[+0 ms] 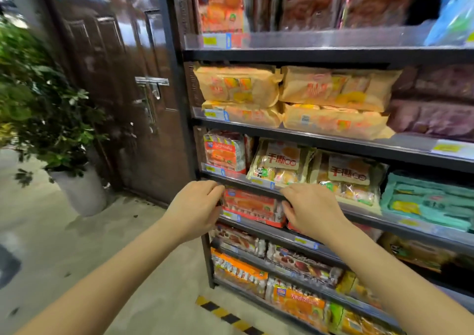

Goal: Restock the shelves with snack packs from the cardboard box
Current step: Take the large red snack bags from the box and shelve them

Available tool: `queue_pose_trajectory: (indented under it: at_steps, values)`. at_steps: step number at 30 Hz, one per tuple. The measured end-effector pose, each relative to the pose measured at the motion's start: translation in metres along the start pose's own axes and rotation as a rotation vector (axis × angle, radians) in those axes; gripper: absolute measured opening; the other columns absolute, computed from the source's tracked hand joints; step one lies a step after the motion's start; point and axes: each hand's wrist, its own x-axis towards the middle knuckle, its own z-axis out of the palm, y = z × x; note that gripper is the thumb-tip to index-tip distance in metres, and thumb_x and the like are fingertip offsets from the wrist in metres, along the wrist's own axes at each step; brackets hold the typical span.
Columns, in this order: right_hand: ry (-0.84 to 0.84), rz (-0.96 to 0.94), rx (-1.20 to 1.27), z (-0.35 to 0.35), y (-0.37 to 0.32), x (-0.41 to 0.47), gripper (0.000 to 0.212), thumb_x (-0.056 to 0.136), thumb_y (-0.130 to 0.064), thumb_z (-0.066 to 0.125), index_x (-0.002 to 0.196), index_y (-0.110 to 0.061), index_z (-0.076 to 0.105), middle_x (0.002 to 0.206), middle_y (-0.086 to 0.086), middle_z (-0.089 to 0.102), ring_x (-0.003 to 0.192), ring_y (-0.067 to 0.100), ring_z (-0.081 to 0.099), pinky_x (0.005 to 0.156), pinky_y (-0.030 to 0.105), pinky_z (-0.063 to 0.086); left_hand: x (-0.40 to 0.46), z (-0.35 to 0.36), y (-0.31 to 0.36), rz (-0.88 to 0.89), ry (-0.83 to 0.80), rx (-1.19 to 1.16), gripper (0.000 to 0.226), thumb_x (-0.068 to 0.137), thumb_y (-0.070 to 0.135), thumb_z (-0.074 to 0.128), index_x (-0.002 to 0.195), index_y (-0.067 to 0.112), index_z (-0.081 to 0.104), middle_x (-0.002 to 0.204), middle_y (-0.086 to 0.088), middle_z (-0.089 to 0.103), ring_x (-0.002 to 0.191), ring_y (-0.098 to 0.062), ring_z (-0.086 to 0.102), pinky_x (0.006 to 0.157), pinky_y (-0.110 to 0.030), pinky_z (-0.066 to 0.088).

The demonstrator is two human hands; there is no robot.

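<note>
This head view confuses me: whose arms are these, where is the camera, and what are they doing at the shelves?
No machine here: these are a person's two bare arms, seen by a wide-angle camera worn on the head, looking forward and down. That is why the edges look bent.

The left hand and right hand grip the two ends of a red snack pack lying on a low shelf, apparently setting it in place.

The rack is full of bagged snacks: yellow packs higher up, cream packs just above the hands, teal packs to the right.

To the left stand a brown door and a potted plant. The cardboard box is not in view.
</note>
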Motion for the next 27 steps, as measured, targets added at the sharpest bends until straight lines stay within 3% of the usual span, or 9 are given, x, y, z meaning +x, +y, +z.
queue_pose_trajectory:
  at_steps: [4, 7, 9, 13, 15, 18, 20, 23, 27]
  values:
    - [-0.001, -0.069, 0.155, -0.007, -0.03, -0.016, 0.015, 0.081, -0.026, 0.062, 0.091, -0.016, 0.07, 0.084, 0.0, 0.071, 0.075, 0.023, 0.067, 0.056, 0.027, 0.047, -0.065, -0.026, 0.011, -0.123, -0.002, 0.053, 0.028, 0.073, 0.021, 0.068, 0.096, 0.005, 0.064, 0.085, -0.01, 0.065, 0.074, -0.03, 0.063, 0.063, -0.036, 0.054]
    - [-0.034, -0.122, 0.23, -0.014, -0.056, -0.041, 0.022, 0.086, -0.026, 0.054, 0.1, -0.016, 0.067, 0.096, 0.001, 0.07, 0.088, 0.026, 0.066, 0.067, 0.035, 0.052, -0.118, -0.041, 0.03, -0.229, -0.063, 0.11, 0.032, 0.079, 0.026, 0.055, 0.099, 0.003, 0.064, 0.092, -0.013, 0.066, 0.081, -0.032, 0.065, 0.069, -0.038, 0.055]
    - [-0.041, -0.168, 0.249, -0.023, -0.077, -0.055, 0.02, 0.083, -0.025, 0.056, 0.096, -0.016, 0.068, 0.092, 0.002, 0.071, 0.084, 0.026, 0.067, 0.064, 0.035, 0.053, -0.152, -0.052, 0.046, -0.278, -0.108, 0.115, 0.033, 0.079, 0.025, 0.058, 0.103, 0.003, 0.063, 0.098, -0.014, 0.066, 0.086, -0.033, 0.064, 0.074, -0.04, 0.055]
    - [-0.01, -0.284, 0.272, -0.049, -0.122, -0.082, 0.009, 0.064, -0.022, 0.075, 0.068, -0.02, 0.067, 0.065, -0.004, 0.067, 0.058, 0.02, 0.065, 0.041, 0.026, 0.045, -0.224, -0.072, 0.07, -0.369, -0.152, 0.172, 0.034, 0.075, 0.024, 0.069, 0.102, 0.004, 0.062, 0.096, -0.013, 0.066, 0.084, -0.032, 0.065, 0.075, -0.037, 0.053]
    - [0.005, -0.348, 0.279, -0.062, -0.145, -0.091, 0.014, 0.058, -0.023, 0.079, 0.066, -0.022, 0.067, 0.061, -0.006, 0.065, 0.052, 0.017, 0.064, 0.038, 0.022, 0.041, -0.255, -0.089, 0.082, -0.445, -0.175, 0.161, 0.037, 0.083, 0.025, 0.064, 0.113, 0.004, 0.058, 0.108, -0.014, 0.063, 0.097, -0.032, 0.061, 0.086, -0.038, 0.05]
    - [0.006, -0.438, 0.333, -0.076, -0.182, -0.096, 0.008, 0.07, -0.027, 0.064, 0.073, -0.021, 0.068, 0.068, -0.005, 0.067, 0.06, 0.019, 0.066, 0.044, 0.023, 0.042, -0.301, -0.112, 0.094, -0.578, -0.179, 0.204, 0.044, 0.095, 0.029, 0.047, 0.132, 0.008, 0.045, 0.13, -0.011, 0.051, 0.12, -0.028, 0.048, 0.103, -0.036, 0.037]
    - [0.026, -0.485, 0.38, -0.086, -0.209, -0.098, 0.012, 0.07, -0.028, 0.059, 0.072, -0.02, 0.068, 0.068, -0.003, 0.067, 0.061, 0.021, 0.066, 0.046, 0.026, 0.046, -0.333, -0.128, 0.1, -0.644, -0.169, 0.227, 0.043, 0.094, 0.028, 0.049, 0.132, 0.007, 0.046, 0.13, -0.012, 0.052, 0.118, -0.03, 0.049, 0.101, -0.037, 0.037]
    - [0.029, -0.554, 0.407, -0.108, -0.252, -0.104, 0.007, 0.07, -0.027, 0.067, 0.072, -0.02, 0.067, 0.066, -0.003, 0.065, 0.06, 0.022, 0.065, 0.047, 0.028, 0.047, -0.385, -0.149, 0.106, -0.696, -0.169, 0.28, 0.039, 0.083, 0.022, 0.065, 0.116, 0.003, 0.058, 0.11, -0.016, 0.064, 0.098, -0.034, 0.061, 0.085, -0.041, 0.051]
    - [-0.004, -0.675, 0.474, -0.137, -0.313, -0.112, 0.023, 0.083, -0.029, 0.048, 0.087, -0.017, 0.068, 0.081, 0.002, 0.068, 0.075, 0.025, 0.066, 0.059, 0.035, 0.053, -0.451, -0.178, 0.111, -0.846, -0.185, 0.347, 0.039, 0.074, 0.022, 0.073, 0.108, 0.005, 0.062, 0.101, -0.014, 0.067, 0.089, -0.031, 0.065, 0.077, -0.041, 0.055]
